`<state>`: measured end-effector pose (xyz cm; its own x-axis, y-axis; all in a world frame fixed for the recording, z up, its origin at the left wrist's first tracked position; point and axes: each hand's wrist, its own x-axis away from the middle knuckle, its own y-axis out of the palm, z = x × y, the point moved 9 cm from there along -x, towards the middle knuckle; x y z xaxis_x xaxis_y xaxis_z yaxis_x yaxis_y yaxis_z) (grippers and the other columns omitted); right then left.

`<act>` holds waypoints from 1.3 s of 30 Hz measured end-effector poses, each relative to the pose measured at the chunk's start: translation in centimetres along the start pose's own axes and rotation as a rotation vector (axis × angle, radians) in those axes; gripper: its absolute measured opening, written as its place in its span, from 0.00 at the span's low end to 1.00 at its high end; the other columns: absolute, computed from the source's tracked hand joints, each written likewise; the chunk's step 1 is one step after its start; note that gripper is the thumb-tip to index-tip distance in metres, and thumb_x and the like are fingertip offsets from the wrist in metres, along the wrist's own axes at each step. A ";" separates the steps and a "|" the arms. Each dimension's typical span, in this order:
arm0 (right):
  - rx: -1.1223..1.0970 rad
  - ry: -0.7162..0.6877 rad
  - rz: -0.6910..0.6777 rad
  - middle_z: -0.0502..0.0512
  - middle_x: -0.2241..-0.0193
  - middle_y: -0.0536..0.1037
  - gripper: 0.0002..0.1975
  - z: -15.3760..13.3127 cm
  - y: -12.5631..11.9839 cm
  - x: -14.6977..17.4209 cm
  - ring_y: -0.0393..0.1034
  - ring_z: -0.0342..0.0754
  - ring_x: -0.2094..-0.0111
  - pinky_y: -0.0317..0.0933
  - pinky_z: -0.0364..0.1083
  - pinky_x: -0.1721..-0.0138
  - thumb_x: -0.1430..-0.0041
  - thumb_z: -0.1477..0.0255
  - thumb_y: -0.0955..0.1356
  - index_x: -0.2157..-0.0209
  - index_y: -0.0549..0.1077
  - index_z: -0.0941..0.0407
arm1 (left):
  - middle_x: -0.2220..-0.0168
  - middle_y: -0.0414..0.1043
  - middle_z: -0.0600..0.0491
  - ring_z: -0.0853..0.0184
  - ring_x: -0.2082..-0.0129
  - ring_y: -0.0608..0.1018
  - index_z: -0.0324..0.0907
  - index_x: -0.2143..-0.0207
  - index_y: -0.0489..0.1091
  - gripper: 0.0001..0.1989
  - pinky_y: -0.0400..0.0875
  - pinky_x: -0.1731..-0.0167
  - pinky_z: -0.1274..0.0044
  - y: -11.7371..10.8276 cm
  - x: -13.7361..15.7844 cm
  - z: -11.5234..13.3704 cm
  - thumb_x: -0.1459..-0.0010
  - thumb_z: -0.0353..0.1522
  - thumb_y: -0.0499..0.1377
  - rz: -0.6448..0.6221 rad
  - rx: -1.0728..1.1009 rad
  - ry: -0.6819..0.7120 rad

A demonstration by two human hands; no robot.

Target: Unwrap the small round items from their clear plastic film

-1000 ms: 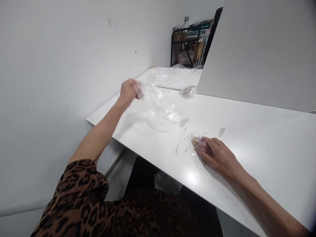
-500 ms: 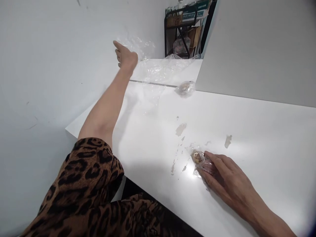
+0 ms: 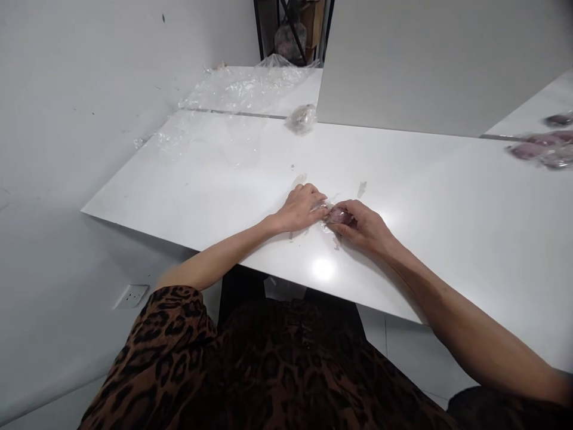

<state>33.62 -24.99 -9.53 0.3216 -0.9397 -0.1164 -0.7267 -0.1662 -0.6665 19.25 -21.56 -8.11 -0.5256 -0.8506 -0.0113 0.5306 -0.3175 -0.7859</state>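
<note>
**Two-Hand Handling Position**

Inboard of the near edge of the desk (image 3: 179,203), the right hand (image 3: 366,226) is closed around a pinkish film-wrapped item (image 3: 340,216). The left hand (image 3: 301,206), fingers partly curled, meets the item's left end; its grip cannot be told. Step in hand: apparently, working the wrapping (image 3: 326,227). The next move calls for a steady right-hand hold. A clear-wrapped bundle (image 3: 301,119) sits at the far edge.

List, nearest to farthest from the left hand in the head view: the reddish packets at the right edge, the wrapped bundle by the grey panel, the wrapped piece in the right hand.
1. Wrapped piece, just right of the left hand.
2. Wrapped bundle, beyond it, by the grey panel.
3. Reddish packets, far right.
</note>
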 end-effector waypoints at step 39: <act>-0.699 0.736 0.705 0.54 0.78 0.76 0.08 14.7 -18.4 7.2 0.59 0.40 0.82 0.47 0.42 0.82 0.49 0.71 0.76 0.72 0.75 0.59 | 0.57 0.71 0.54 0.77 0.72 0.77 0.44 0.47 0.65 0.18 0.72 0.69 0.80 4.7 -4.0 2.7 0.34 0.41 0.64 0.100 1.026 -0.115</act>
<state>58.25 -24.32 -8.94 -0.5256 -0.7953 0.3021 -0.8435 0.5335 -0.0631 25.65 -20.80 -10.12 -0.4101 -0.9104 0.0543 0.9078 -0.4017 0.1206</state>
